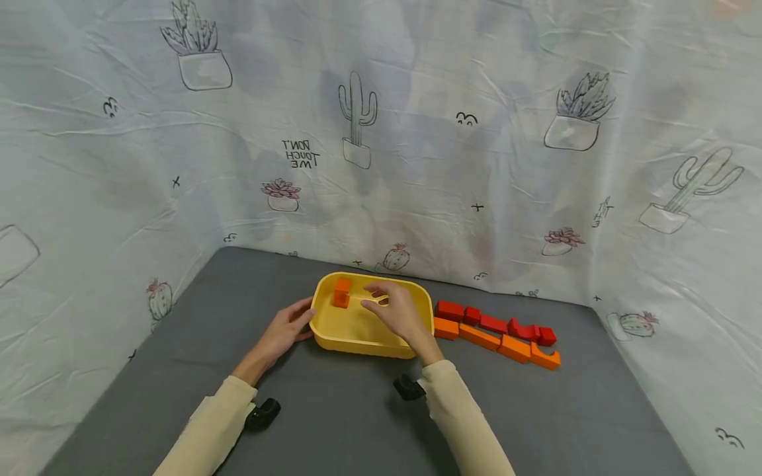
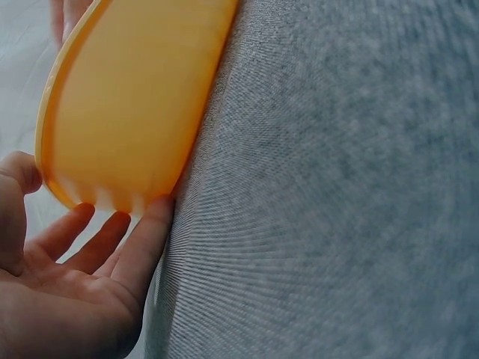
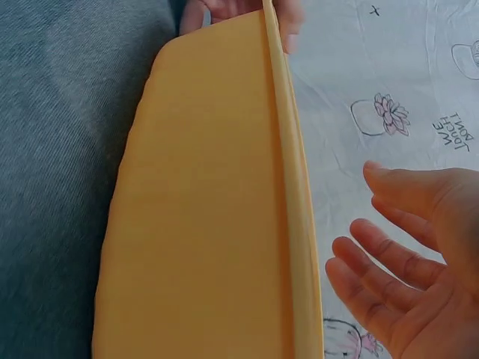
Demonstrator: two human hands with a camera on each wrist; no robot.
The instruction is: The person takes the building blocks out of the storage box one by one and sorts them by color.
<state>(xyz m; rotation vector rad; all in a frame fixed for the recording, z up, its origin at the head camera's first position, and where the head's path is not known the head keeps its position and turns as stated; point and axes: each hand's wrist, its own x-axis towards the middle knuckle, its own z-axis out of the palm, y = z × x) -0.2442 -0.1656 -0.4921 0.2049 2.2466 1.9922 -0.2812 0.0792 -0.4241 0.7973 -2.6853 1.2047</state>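
A yellow plastic bin (image 1: 363,346) with rounded corners stands on the grey table. My left hand (image 1: 290,325) holds its left end; in the left wrist view the fingers (image 2: 142,239) press the outer wall and the thumb is at the rim. Over the inside of the bin hovers my right hand (image 1: 395,307), thumb and fingers spread apart in a loose curve. Nothing shows between them in the right wrist view, where the same hand (image 3: 419,262) appears beyond the rim. Orange blocks (image 1: 342,292) sit inside the bin, towards its left back; exactly how many cannot be made out.
Right of the bin lie two rows of toy blocks: red blocks (image 1: 493,324) behind, orange blocks (image 1: 479,337) in front, some with curved cut-outs. A white cloth (image 1: 417,165) printed with potted plants hangs behind and beside the grey table (image 1: 333,410).
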